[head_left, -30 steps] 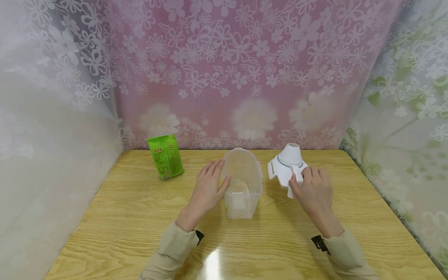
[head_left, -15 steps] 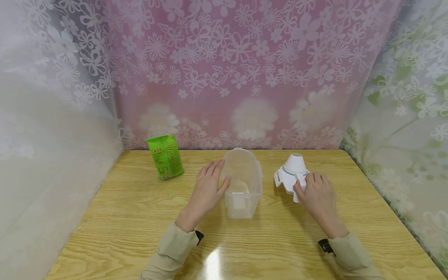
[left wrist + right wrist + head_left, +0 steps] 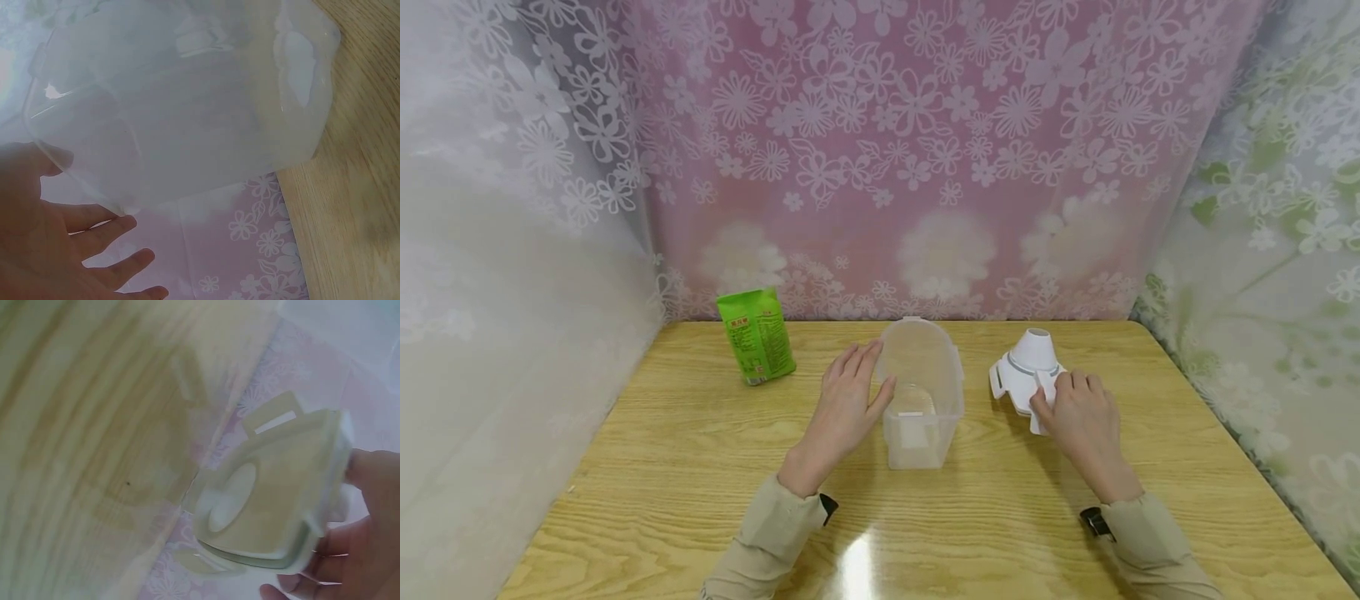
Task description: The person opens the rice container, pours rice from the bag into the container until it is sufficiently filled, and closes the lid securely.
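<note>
A translucent plastic container [image 3: 922, 442] stands on the table with its top uncovered. My left hand [image 3: 847, 396] rests at its left side, fingers fairly straight and spread; in the left wrist view, the thumb [image 3: 55, 156] and index finger are at the container's rim [image 3: 81, 184]. To the container's right, my right hand [image 3: 1084, 421] pinches a white lid [image 3: 1022, 387] with a cone-shaped spout by its edge. The right wrist view has the lid's underside [image 3: 275, 500], a round hole in it, tilted and off the table. Part of the lid is behind my right fingers.
A green printed bag [image 3: 758, 337] stands upright at the back left of the wooden table [image 3: 647, 467]. Patterned curtains [image 3: 917, 167] hang behind the table and at both sides.
My right hand has moved the white lid slightly right and nearer to me, mostly in the first half second. The left hand and the container have stayed put.
</note>
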`<state>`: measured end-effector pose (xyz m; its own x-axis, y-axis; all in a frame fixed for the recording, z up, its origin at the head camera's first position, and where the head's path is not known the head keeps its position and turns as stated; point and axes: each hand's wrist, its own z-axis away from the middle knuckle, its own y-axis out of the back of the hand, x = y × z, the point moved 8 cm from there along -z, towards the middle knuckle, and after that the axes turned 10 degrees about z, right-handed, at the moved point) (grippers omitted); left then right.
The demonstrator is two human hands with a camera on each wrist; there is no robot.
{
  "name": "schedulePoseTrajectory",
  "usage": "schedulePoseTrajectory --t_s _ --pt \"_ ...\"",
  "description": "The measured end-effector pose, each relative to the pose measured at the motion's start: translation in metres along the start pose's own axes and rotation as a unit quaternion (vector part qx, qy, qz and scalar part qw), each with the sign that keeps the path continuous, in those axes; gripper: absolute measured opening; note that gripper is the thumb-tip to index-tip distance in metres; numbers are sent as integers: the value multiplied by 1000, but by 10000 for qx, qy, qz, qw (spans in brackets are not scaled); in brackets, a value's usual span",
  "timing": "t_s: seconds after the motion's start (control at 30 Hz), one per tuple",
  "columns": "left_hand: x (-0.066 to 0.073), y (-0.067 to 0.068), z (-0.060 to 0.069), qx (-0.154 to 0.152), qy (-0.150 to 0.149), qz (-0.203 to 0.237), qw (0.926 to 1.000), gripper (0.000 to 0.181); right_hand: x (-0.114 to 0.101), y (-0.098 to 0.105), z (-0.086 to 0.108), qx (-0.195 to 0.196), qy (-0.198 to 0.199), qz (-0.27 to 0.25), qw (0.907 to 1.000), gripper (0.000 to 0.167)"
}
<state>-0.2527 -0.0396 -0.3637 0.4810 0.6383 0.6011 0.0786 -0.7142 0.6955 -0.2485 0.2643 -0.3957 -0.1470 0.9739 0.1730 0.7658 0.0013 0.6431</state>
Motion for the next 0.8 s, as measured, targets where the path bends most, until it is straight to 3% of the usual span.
schedulePoseTrajectory --t_s 0.13,0.27,0.4,0.63,0.73,0.8 --pt "0 -1 0 -6 -3 23 10000 56 -1 1 1 -175 5 95 9998 34" --pt "0 -1 0 -2 -23 47 10000 56 -3 -5 3 -876 -29 217 9959 41" --pt "1 0 0 -7 -50 64 10000 56 -2 -15 6 -1659 -70 308 9856 42" --pt "0 0 2 -23 -42 59 10000 56 -1 -24 12 -2481 -201 236 9682 39" --pt "0 0 2 -35 -48 73 10000 56 0 -26 14 -2687 -272 181 9627 39" --pt "0 0 2 -35 -58 81 9999 56 -1 -24 13 -2555 -207 189 9664 43"
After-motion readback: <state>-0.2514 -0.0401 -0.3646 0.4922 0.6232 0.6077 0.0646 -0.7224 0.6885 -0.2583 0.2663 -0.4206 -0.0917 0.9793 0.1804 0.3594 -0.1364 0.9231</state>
